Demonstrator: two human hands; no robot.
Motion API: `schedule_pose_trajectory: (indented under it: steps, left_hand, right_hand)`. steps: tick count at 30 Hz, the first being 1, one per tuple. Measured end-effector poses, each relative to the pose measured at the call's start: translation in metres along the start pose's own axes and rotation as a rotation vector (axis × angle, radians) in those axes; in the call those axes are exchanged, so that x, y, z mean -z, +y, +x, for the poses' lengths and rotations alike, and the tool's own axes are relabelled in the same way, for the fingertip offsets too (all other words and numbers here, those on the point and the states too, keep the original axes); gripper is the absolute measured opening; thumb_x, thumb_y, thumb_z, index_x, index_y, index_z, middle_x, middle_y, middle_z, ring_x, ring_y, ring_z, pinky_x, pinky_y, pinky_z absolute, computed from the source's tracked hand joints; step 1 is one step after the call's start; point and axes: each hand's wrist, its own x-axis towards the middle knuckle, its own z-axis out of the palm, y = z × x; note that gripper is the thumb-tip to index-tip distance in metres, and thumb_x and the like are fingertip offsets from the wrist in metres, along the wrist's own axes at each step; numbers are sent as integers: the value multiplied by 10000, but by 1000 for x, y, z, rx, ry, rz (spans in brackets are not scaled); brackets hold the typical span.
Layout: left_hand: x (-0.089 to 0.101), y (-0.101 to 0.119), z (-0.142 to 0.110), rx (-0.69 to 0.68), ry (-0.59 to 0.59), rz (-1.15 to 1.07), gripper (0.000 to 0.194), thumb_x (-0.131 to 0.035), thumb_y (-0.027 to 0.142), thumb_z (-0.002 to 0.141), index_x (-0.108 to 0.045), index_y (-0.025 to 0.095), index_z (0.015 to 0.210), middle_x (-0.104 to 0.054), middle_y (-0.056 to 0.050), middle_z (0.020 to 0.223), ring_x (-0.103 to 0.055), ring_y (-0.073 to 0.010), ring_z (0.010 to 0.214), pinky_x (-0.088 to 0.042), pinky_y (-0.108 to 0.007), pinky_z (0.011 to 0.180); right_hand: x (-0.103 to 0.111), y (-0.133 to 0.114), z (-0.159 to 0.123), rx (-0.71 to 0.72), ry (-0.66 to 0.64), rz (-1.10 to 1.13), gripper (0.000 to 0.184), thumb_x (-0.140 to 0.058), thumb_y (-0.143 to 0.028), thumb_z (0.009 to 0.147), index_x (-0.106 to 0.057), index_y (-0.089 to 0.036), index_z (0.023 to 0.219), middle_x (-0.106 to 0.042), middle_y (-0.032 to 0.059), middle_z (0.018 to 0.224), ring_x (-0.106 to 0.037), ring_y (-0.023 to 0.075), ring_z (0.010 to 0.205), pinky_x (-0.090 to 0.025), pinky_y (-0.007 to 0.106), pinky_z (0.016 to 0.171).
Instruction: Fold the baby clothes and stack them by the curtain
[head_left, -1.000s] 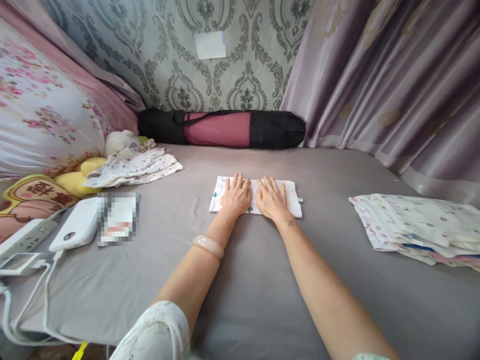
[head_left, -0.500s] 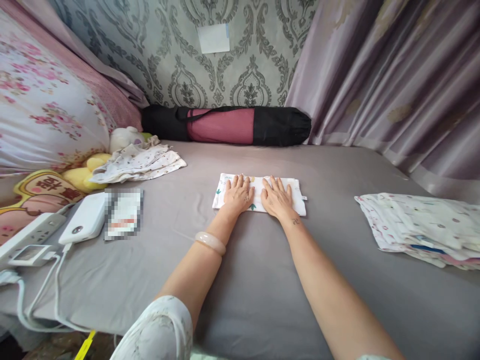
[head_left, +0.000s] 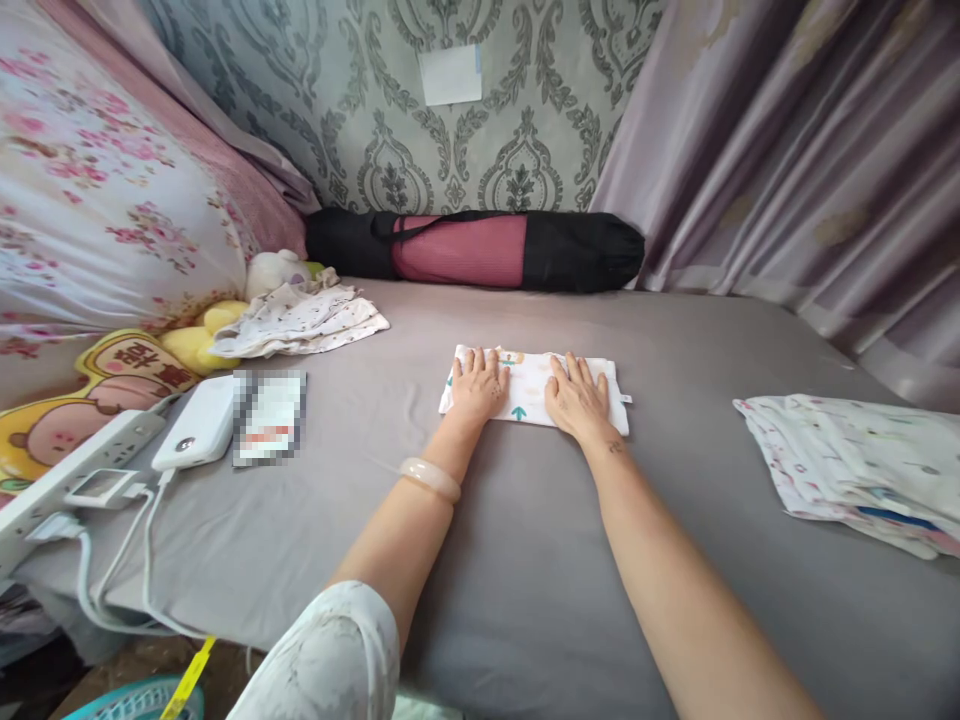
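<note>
A white folded cloth (head_left: 530, 388) with green and orange prints lies flat on the grey bed sheet (head_left: 517, 540). My left hand (head_left: 480, 384) rests palm down on its left part, fingers stretched out. On the right part lies my right hand (head_left: 578, 396), also flat with fingers spread. The cloth's middle shows between the two hands, and a small tag sticks out at its right edge. Neither hand grips anything.
A stack of folded cloths (head_left: 855, 460) lies at the right, a crumpled cloth (head_left: 307, 318) at the back left. Left stand a power bank (head_left: 196, 425), a power strip (head_left: 82, 480) and cables. A black and pink rolled bag (head_left: 465, 250) lies along the wall.
My hands have slid apart on the cloth, baring more of its middle. The whole view has shifted a little, so most things appear farther right.
</note>
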Motion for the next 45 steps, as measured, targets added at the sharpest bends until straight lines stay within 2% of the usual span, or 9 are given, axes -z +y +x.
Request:
schedule_pose_trajectory:
  steps: [4, 7, 13, 18, 23, 28, 36, 41, 45]
  left_hand:
    - [6, 0, -3, 6, 45, -11, 563, -241, 400, 994, -406, 114, 1450, -398, -170, 1509, -317, -302, 1415, -226, -508, 1157]
    - [10, -2, -5, 59, 96, -17, 572, -216, 380, 997, -403, 89, 1452, -369, -170, 1528, -281, -303, 1435, -189, -503, 1171]
    - [4, -9, -2, 73, -27, -24, 594, -225, 374, 986, -398, 42, 1447, -345, -197, 1533, -243, -326, 1450, -209, -514, 1161]
    - [10, -8, -2, 85, -55, -26, 595, -210, 376, 985, -401, 60, 1451, -346, -180, 1537, -246, -314, 1452, -214, -516, 1161]
    - [21, -13, -2, 144, 45, -24, 618, -193, 386, 984, -360, 51, 1476, -318, -155, 1556, -199, -298, 1468, -161, -482, 1189]
    - [16, -21, -2, 180, -111, -61, 641, -200, 410, 976, -319, 57, 1497, -271, -146, 1576, -220, -302, 1462, -199, -467, 1181]
    - [22, -21, 0, 199, -133, -132, 634, -200, 419, 972, -320, 85, 1498, -261, -141, 1580, -201, -301, 1468, -188, -522, 1175]
    - [32, -23, 4, 178, -67, -188, 599, -218, 426, 972, -373, 136, 1473, -299, -137, 1568, -197, -295, 1471, -191, -533, 1172]
    - [30, -27, 5, 89, -79, -189, 523, -297, 358, 962, -432, 152, 1423, -361, -134, 1540, -244, -299, 1455, -238, -536, 1151]
  right_hand:
    - [4, 5, 1, -9, 15, 35, 553, -187, -314, 989, -321, -209, 1515, -257, 64, 1594, -203, 251, 1462, -161, 512, 1168]
    - [2, 13, 4, -45, 71, 46, 570, -185, -311, 986, -326, -129, 1508, -254, 92, 1592, -170, 252, 1471, -133, 473, 1181]
    - [-9, 19, 4, -61, 52, 56, 589, -211, -314, 975, -350, -49, 1482, -297, 134, 1570, -220, 256, 1454, -156, 421, 1180]
    - [-1, 19, 4, -73, 11, 98, 592, -202, -324, 978, -338, -61, 1491, -273, 122, 1581, -200, 249, 1462, -146, 411, 1186]
    - [8, 32, 6, -153, 40, 124, 608, -162, -339, 988, -290, -51, 1508, -217, 130, 1598, -158, 256, 1473, -120, 427, 1192]
    - [0, 41, 6, -176, -39, 108, 627, -164, -375, 997, -251, -34, 1516, -210, 147, 1596, -192, 252, 1464, -167, 407, 1180]
    - [1, 39, 6, -191, -40, 112, 623, -160, -381, 998, -254, -52, 1518, -216, 132, 1597, -190, 239, 1464, -157, 413, 1183]
    - [18, 35, 4, -109, -14, 80, 607, -160, -403, 999, -289, -116, 1517, -196, 127, 1604, -141, 264, 1477, -68, 523, 1182]
    - [17, 33, -1, 23, -53, 69, 594, -174, -431, 997, -278, -189, 1531, -183, 97, 1613, -136, 263, 1479, -118, 488, 1183]
